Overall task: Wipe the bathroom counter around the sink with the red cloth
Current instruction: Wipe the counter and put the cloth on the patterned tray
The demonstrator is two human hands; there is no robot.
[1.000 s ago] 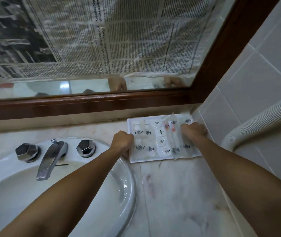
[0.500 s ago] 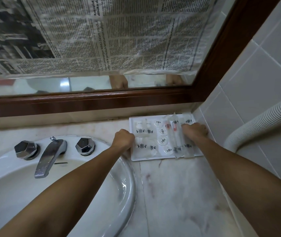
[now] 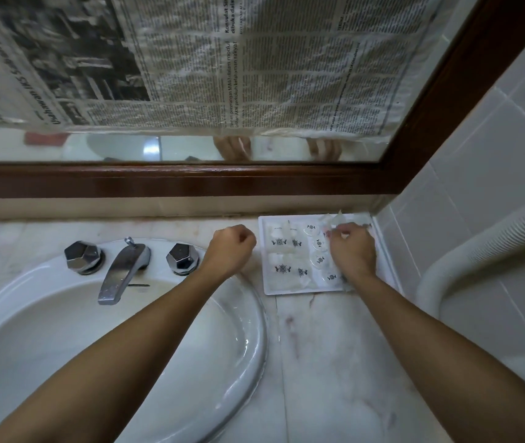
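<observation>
The marble counter runs around a white sink on the left. A white tray of small packaged toiletries sits in the back right corner. My left hand is curled in a fist holding nothing, just left of the tray's edge. My right hand lies on the tray's right half, fingers curled on clear plastic-wrapped packets. No red cloth shows on the counter; a red patch appears only in the mirror's reflection.
A chrome faucet with two knobs stands at the sink's back. A wood-framed mirror covered with newspaper rises behind. The tiled wall and a white corrugated hose close off the right side.
My left hand has let go of the tray's left edge and drawn slightly away as a fist. My right hand has shifted onto the wrapped packets on the tray.
</observation>
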